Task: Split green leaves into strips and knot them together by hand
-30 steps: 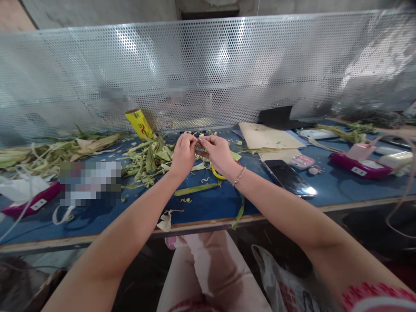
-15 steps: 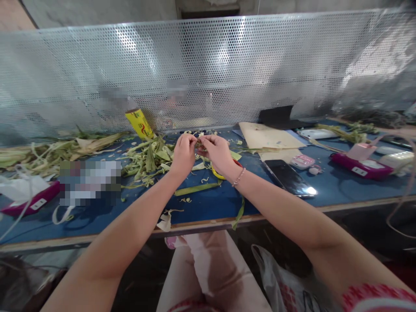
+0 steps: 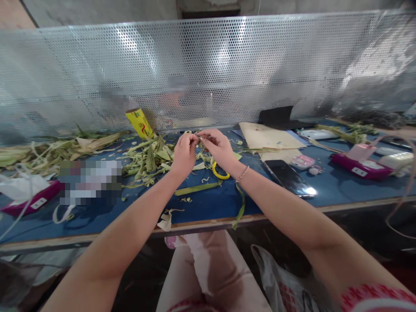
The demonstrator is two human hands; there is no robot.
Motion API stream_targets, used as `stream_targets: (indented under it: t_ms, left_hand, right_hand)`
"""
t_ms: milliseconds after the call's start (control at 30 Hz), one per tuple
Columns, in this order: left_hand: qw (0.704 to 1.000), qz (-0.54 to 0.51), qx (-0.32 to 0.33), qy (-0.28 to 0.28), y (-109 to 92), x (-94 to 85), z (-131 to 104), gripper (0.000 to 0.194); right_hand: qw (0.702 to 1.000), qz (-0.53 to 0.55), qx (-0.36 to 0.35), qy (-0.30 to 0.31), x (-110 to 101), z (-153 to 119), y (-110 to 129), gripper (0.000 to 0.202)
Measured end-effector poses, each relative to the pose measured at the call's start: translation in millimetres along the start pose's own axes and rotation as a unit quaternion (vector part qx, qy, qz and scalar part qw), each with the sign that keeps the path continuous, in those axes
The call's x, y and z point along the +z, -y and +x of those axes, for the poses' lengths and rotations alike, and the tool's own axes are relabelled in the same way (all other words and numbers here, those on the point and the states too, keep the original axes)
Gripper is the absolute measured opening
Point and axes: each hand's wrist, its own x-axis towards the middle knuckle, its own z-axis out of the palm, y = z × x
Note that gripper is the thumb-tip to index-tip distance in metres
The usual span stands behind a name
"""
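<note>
My left hand (image 3: 186,151) and my right hand (image 3: 218,146) meet above the blue table, fingertips pinched close together. Between them is something small, mostly covered by the fingers, and I cannot make out its kind. Left of my left hand lies a heap of curled, pale green leaf strips (image 3: 149,158). Below my right hand is a yellow loop (image 3: 221,171), perhaps a scissors handle. In front of both hands a flat green leaf strip (image 3: 197,189) rests on the table, with small scraps around it.
A yellow packet (image 3: 139,123) leans by the perforated metal screen (image 3: 214,65). Long dry leaves (image 3: 94,149) lie at left. On the right are brown paper (image 3: 269,136), a phone (image 3: 289,177), a pink case (image 3: 302,161) and a purple power strip (image 3: 360,167) with cables.
My right hand has turned and shifted slightly, so the yellow loop beneath it shows more fully. My left hand stays almost in place.
</note>
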Motion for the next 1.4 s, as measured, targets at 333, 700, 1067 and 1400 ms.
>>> stream_targets:
  t_ms: [333, 700, 1067, 1400]
  left_hand:
    - [0.999, -0.025, -0.033, -0.004, -0.8, 0.0, 1.5, 0.009]
    - [0.989, -0.107, -0.098, -0.013, 4.0, 3.8, 0.5, 0.005]
    - [0.987, -0.126, -0.1, -0.016, -4.3, 0.2, 1.2, 0.006]
    - [0.991, -0.096, -0.089, -0.019, -7.7, -2.9, 2.3, 0.009]
  right_hand:
    - [0.999, -0.012, -0.018, 0.036, -9.4, 1.6, -2.9, 0.011]
    - [0.997, -0.066, -0.031, 0.025, -6.9, 2.6, -4.6, 0.012]
    - [0.979, -0.166, -0.108, 0.05, -12.1, 1.1, 3.7, 0.021]
    - [0.971, -0.188, -0.129, 0.074, -15.7, 1.2, 4.3, 0.01]
